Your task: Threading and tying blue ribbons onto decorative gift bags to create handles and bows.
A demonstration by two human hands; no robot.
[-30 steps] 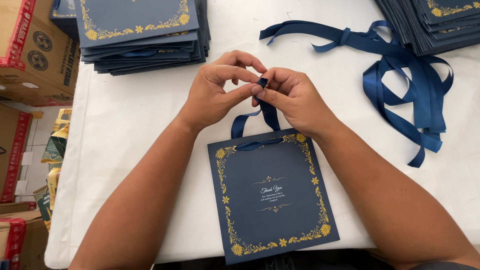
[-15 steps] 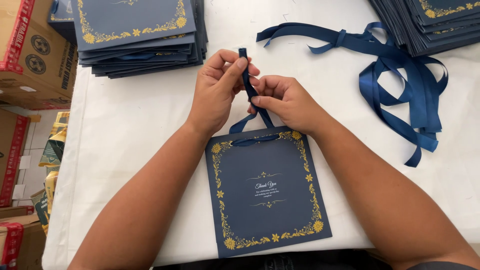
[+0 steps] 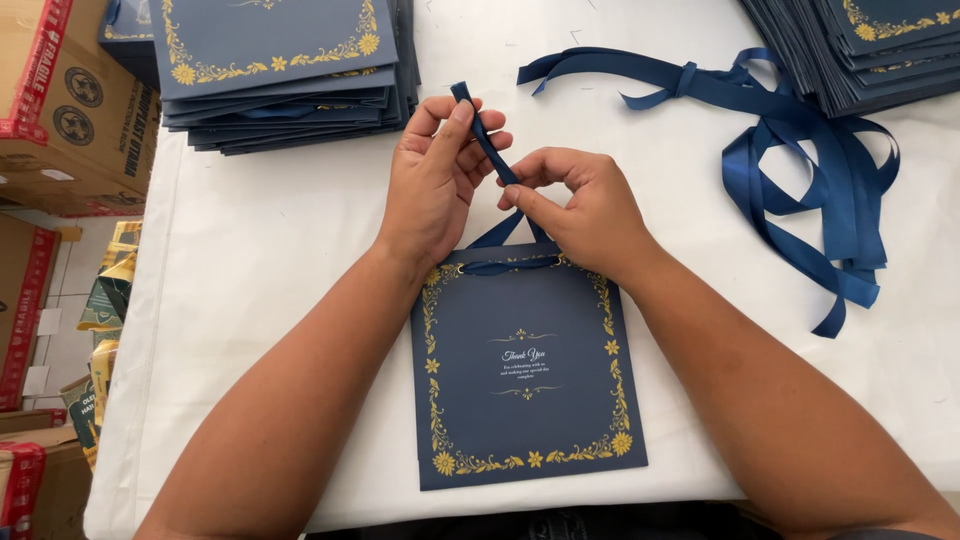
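Note:
A flat navy paper bag point(image 3: 525, 370) with a gold floral border lies on the white table point(image 3: 270, 300) in front of me. A navy ribbon point(image 3: 488, 145) runs up from the bag's top edge. My left hand point(image 3: 435, 175) pinches the ribbon's upper end between thumb and fingers. My right hand point(image 3: 580, 205) pinches the same ribbon lower down, just above the bag's top edge. The ribbon is stretched taut between the two hands.
A stack of the same navy bags point(image 3: 275, 65) sits at the back left, another stack point(image 3: 870, 45) at the back right. Loose navy ribbons point(image 3: 800, 170) lie at the right. Cardboard boxes point(image 3: 70, 100) stand left of the table.
My left hand has pulled the ribbon end up and away from the bag, so the ribbon is now drawn out longer. My right hand has stayed near the bag's top.

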